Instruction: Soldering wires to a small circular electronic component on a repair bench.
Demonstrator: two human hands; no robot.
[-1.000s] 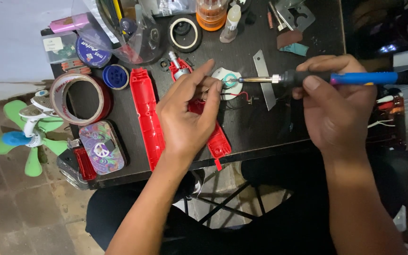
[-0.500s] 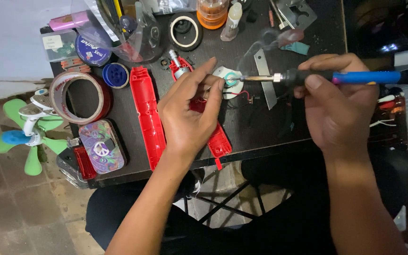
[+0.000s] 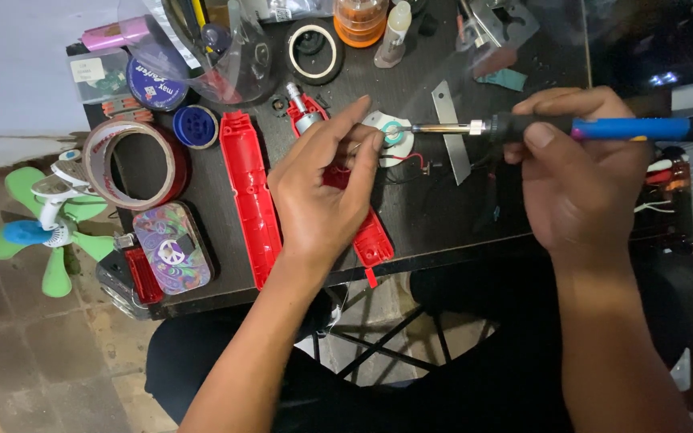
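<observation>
Left hand (image 3: 322, 196) pinching small white round part with teal ring (image 3: 387, 135), mid dark table (image 3: 443, 224). Right hand (image 3: 579, 172) clamped on blue-handled soldering iron (image 3: 523, 127), tip touching ring. Long red plastic shell (image 3: 249, 196) just left. Metal blade (image 3: 451, 132) under iron. Front edge near wrists.

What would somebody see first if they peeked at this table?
First, the right hand at mid-table, holding a blue-handled soldering iron with its tip at a small white part that the left hand steadies. Next, the long red shell lying left of that hand. Off the table's left edge sits a green fan.
</observation>
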